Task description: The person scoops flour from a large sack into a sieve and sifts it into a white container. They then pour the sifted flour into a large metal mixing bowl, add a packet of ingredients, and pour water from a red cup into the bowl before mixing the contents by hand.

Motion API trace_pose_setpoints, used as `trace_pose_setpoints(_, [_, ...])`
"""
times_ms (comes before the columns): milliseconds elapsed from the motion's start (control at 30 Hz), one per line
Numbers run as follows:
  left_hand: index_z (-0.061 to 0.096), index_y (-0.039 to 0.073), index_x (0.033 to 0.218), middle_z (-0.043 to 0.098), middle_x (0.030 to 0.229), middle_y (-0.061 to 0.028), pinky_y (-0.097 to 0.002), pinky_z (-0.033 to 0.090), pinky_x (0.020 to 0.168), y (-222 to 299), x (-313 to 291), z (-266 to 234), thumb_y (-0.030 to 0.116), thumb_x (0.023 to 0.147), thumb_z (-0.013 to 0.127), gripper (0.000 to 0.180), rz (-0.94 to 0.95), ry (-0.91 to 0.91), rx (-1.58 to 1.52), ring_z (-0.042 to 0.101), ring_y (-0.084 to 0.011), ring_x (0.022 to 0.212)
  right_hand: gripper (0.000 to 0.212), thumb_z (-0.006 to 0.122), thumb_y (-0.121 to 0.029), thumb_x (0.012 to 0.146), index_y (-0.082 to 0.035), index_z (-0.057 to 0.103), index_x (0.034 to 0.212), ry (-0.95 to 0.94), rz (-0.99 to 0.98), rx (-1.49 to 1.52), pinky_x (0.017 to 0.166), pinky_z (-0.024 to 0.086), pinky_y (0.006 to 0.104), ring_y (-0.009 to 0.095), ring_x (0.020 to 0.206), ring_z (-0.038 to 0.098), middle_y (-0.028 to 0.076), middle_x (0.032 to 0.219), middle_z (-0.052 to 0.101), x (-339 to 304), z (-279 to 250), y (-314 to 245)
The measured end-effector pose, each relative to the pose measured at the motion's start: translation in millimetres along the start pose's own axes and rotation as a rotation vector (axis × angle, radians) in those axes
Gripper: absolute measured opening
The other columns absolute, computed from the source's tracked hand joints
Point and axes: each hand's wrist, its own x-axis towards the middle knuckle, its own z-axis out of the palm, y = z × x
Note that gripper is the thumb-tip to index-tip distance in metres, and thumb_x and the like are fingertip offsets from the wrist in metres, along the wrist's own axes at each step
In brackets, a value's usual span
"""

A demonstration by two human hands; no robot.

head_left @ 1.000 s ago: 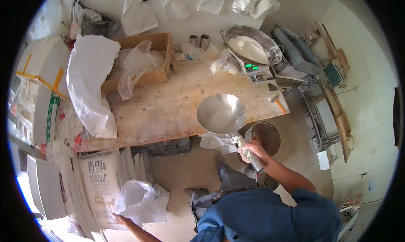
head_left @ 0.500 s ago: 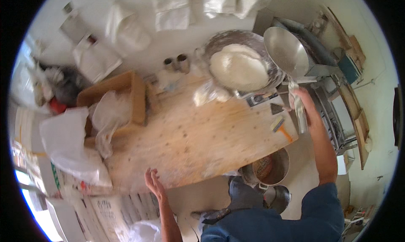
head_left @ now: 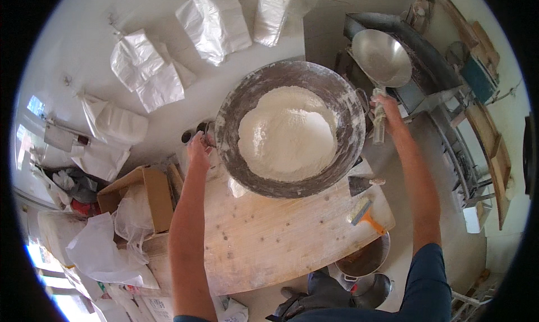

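A wide dark wok (head_left: 229, 162), its inside dusted white, holds a big mound of white flour (head_left: 286, 136). My left hand (head_left: 199, 150) is closed on the loop handle at the wok's left side. On the other side, my right hand (head_left: 387, 108) grips the wrapped handle of a large metal ladle (head_left: 382, 58), whose bowl points away from me. That hand is right beside the wok's right loop handle (head_left: 362, 100); whether its fingers also hook the loop I cannot tell. The wok hides what lies directly beneath it.
On the wooden table (head_left: 269, 232) lie a dark scraper (head_left: 358, 185) and an orange-handled brush (head_left: 366, 216). A cardboard box (head_left: 157, 201) with plastic bags stands left. A metal pot (head_left: 373, 254) sits below the table's right end. Plastic bags (head_left: 216, 27) hang on the wall.
My left hand has gone from the table's front edge up to the wok's left handle. The wok now looks larger and nearer to me. My right hand still holds the ladle.
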Motion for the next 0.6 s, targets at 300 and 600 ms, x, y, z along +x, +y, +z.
trace_pose_setpoints(300, [0.064, 0.010, 0.082, 0.052, 0.068, 0.0005, -0.0365, 0.036, 0.054, -1.8, -3.4, 13.8, 0.024, 0.100, 0.065, 0.023, -0.015, 0.079, 0.218, 0.043, -0.0137, 0.057, 0.025, 0.078, -0.026, 0.085, -0.003, 0.071, 0.091, -0.050, -0.097, 0.126, 0.065, 0.049, 0.0364, 0.017, 0.068, 0.061, 0.004, 0.079, 0.065, -58.8, 41.8, -3.0])
trace_pose_setpoints(600, [0.061, 0.011, 0.096, 0.039, 0.070, 0.0098, -0.0276, 0.029, 0.055, 16.4, -150.0, 17.2, 0.026, 0.103, 0.064, 0.017, 0.171, -0.363, 0.440, 0.034, -0.0042, 0.062, 0.043, 0.075, -0.035, 0.088, 0.004, 0.072, 0.107, 0.293, -0.096, -0.195, 0.079, 0.049, 0.0445, 0.024, 0.085, 0.062, 0.008, 0.093, 0.066, -244.9, -73.3, 87.8])
